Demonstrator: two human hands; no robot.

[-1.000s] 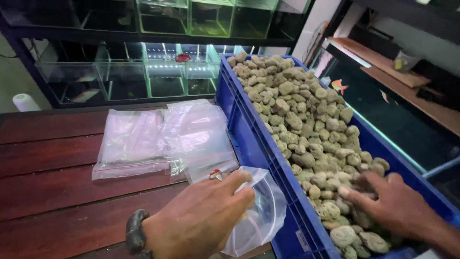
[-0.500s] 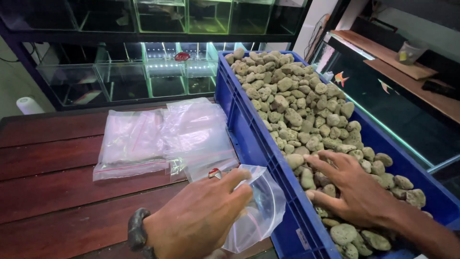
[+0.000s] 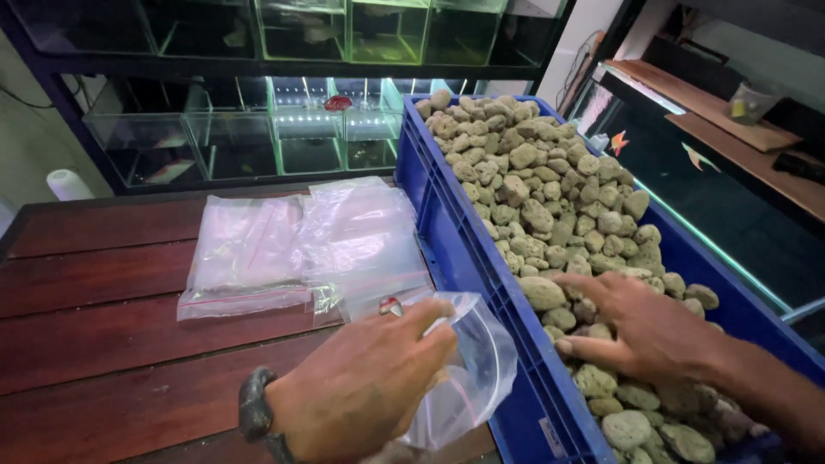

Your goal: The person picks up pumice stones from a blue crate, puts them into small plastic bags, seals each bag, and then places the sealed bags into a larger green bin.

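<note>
My left hand (image 3: 365, 387) holds a clear plastic bag (image 3: 468, 378) by its mouth, just left of the blue crate's (image 3: 447, 223) wall, above the dark wooden table (image 3: 94, 344). A dark band sits on that wrist. My right hand (image 3: 649, 331) lies palm down inside the crate, fingers spread over the pale porous stones (image 3: 533, 163), fingertips touching a larger stone (image 3: 541, 292). Nothing is visibly lifted in it.
A flat pile of clear plastic bags (image 3: 292, 245) lies on the table behind my left hand. Glass aquarium tanks (image 3: 284, 129) stand on dark shelving at the back. A large tank with orange fish (image 3: 687, 180) runs along the crate's right side. A white roll (image 3: 67, 185) stands far left.
My right hand has slid leftward across the stones toward the crate's near wall. My left hand has kept the bag in about the same place.
</note>
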